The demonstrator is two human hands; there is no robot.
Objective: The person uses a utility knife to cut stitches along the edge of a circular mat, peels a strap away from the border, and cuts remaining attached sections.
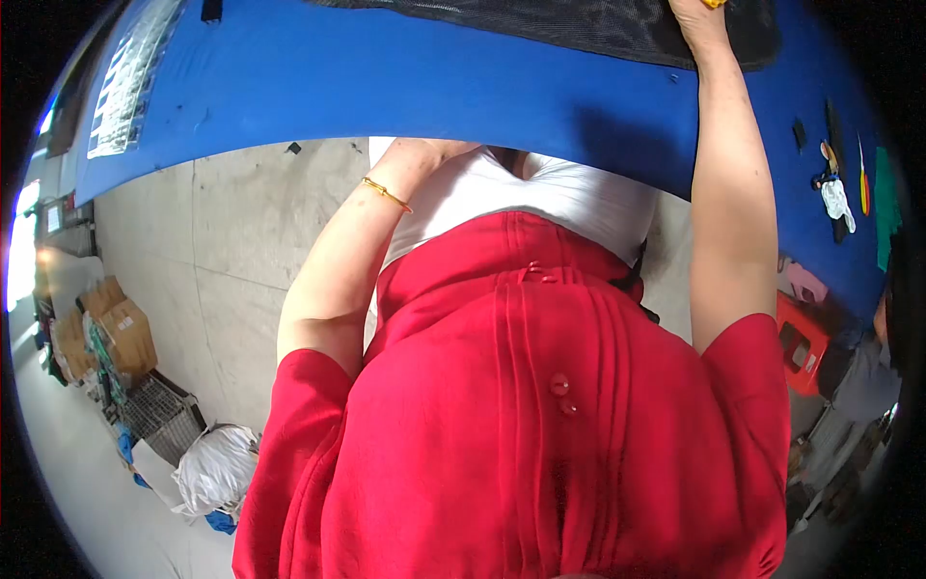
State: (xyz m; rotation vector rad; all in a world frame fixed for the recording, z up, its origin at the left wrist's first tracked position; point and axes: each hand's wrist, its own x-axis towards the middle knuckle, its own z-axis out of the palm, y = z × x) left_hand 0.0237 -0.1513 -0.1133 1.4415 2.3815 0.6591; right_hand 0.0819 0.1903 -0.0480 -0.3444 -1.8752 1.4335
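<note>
My right hand [696, 13] is at the top edge of the view, over a black mesh fabric [579, 27] on the blue table [434, 87]. It is closed on a small yellow object [714, 3], mostly cut off by the frame, so its kind does not show. My left hand [429, 150] is low, at the near edge of the table and in front of my white garment [588, 193]. The tabletop hides its fingers, and whether it holds anything cannot be seen. A gold bangle [386, 196] circles the left wrist.
At the table's right lie an orange-yellow tool [863, 179], a white crumpled piece [837, 205] and dark scraps. A red plastic container [801, 347] stands below them. Cardboard boxes [121, 328], a wire crate [159, 415] and a white sack [214, 468] are on the left floor.
</note>
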